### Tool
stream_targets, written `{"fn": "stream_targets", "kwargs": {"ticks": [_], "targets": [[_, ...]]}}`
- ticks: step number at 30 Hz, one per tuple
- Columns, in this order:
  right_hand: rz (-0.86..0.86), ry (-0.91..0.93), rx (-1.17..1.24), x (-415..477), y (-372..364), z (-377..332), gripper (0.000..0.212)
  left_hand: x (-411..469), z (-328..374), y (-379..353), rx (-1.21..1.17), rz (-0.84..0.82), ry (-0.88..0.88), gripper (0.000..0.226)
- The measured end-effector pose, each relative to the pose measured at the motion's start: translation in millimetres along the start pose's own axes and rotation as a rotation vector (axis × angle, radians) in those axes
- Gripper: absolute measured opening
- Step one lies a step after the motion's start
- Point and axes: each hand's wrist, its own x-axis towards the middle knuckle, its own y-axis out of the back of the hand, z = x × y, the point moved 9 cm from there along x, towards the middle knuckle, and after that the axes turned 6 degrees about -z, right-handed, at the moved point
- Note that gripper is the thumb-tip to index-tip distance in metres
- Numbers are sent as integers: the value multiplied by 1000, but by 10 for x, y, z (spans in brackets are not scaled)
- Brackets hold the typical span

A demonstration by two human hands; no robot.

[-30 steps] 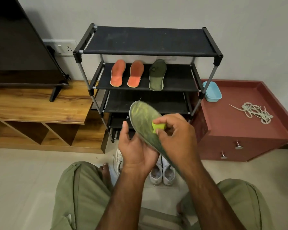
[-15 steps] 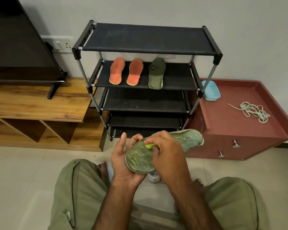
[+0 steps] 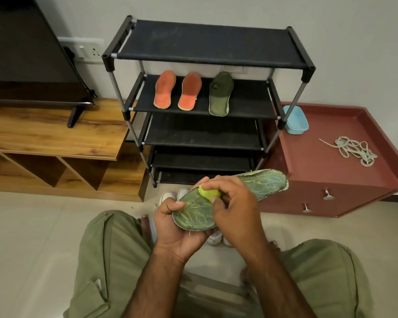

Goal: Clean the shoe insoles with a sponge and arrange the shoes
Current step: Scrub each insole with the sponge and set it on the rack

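Step in hand: sponge-cleaning, and by my reading this is the last of four insoles.

My left hand [image 3: 177, 228] cups the heel end of the dark green foam insole streaked with yellow-green [image 3: 268, 182] from underneath, with the thumb curled over its near edge. My right hand [image 3: 237, 210] pinches the small lime-yellow sponge [image 3: 208, 193] between thumb and fingertips and presses it on the insole's middle. The insole is in the air over my lap, roughly level, toe end out to my right.

The black four-tier fabric-and-tube shoe rack [image 3: 216, 42] stands ahead. On its second shelf are two orange insoles [image 3: 164, 90] side by side, with one plain dark green insole [image 3: 220, 95] just beside them.

A pair of white shoes [image 3: 170, 196] sits on the floor under my hands, mostly hidden.

Judgement: I cannot tell how much of the surface is already wiped. The next move calls for drawing the sponge toward the toe with the left grip firm, since a thin insole will likely flex under pressure. After that it goes on the shelf beside its green mate. Arranging the shoes is not yet begun.
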Motion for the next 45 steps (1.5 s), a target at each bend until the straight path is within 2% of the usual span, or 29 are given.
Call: {"fn": "stream_targets", "kwargs": {"ticks": [3, 5, 9, 12, 14, 18, 21, 23, 28, 33, 36, 40, 45], "targets": [[-64, -87, 198, -56, -90, 153, 61, -64, -29, 101, 38, 22, 6, 60], [-94, -134, 186, -99, -146, 238, 56, -109, -62, 190, 44, 21, 6, 57], [-141, -191, 5, -212, -273, 393, 36, -171, -153, 385, 16, 48, 40, 75], [-144, -145, -138, -250, -297, 363, 20, -198, -200, 456, 22, 33, 66, 83], [-144, -119, -267, -247, -283, 325, 20, -208, -208, 494, 10, 27, 76, 81], [-252, -140, -483, -242, -329, 308, 25, -190, -193, 525, -6, 29, 86, 83], [-280, -118, -426, -253, -333, 283, 35, -179, -180, 563, -1, 50, 86, 85], [-313, -66, -397, -262, -384, 244, 30, -182, -175, 584, -10, 58, 90, 82], [-219, -207, 58, -253, -388, 333, 12, -165, -150, 527, -18, 14, 73, 91], [-184, -327, 173, -236, -410, 421, 29, -149, -137, 467, -12, -49, 42, 87], [-193, -306, 261, -233, -458, 354, 30, -172, -132, 441, -40, -32, 49, 88], [-210, -341, 456, -266, -535, 335, 39, -197, -132, 436, 14, -21, 80, 71], [-175, -386, 486, -300, -530, 379, 36, -210, -149, 445, 22, -20, 96, 83]]}}
